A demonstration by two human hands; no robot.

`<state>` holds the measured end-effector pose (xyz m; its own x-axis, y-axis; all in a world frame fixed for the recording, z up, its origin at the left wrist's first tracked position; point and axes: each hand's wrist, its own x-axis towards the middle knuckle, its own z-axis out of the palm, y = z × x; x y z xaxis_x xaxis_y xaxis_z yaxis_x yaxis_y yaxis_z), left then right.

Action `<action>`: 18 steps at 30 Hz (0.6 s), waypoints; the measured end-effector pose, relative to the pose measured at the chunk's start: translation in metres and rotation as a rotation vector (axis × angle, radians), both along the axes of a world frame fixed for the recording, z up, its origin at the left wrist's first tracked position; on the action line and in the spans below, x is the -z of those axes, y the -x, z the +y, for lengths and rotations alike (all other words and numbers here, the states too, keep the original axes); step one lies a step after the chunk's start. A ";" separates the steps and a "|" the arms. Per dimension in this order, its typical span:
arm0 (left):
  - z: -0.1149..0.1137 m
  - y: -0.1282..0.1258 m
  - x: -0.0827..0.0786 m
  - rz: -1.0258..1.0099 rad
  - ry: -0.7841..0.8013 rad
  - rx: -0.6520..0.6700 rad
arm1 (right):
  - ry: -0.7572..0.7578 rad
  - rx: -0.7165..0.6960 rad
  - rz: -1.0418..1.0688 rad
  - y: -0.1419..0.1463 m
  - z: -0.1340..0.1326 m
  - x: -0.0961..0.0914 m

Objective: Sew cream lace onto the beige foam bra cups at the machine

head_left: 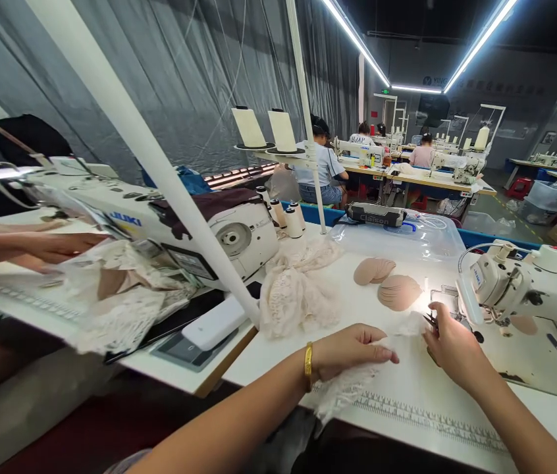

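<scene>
Left hand (352, 352) flat, lower centre, pressing lace piece (352, 388) on counter (417, 401); right hand (451, 345) pinches its edge beside sewing machine (515, 283). Judged: positioning; feeding needs lace kept flat.

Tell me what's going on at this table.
The person's left hand presses flat on a piece of white lace fabric on the white table, while the right hand grips what look like small dark snips beside a white sewing machine. Rounded beige foam cups lie piled just beyond. At far left, a co-worker's hand handles more lace at another machine.
</scene>
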<state>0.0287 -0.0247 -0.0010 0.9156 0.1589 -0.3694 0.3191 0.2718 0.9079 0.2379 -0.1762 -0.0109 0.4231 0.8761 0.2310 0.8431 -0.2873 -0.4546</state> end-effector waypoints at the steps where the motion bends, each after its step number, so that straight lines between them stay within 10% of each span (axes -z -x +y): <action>1: -0.002 -0.002 0.002 -0.028 0.030 -0.024 | 0.000 0.003 -0.022 0.004 -0.003 -0.003; 7: -0.010 -0.014 0.007 -0.107 0.129 -0.022 | -0.123 -0.234 -0.181 0.025 -0.032 -0.007; 11: 0.000 -0.015 0.002 -0.049 -0.073 -0.079 | 0.067 -0.051 -0.311 -0.001 -0.054 0.000; 18: 0.021 -0.003 -0.049 -0.242 -0.194 -0.241 | 0.031 -0.272 0.106 0.019 -0.068 -0.029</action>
<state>0.0314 -0.0040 0.0483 0.9004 0.4256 -0.0895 0.0375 0.1292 0.9909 0.2190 -0.2444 0.0183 0.1921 0.9667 0.1692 0.8394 -0.0725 -0.5387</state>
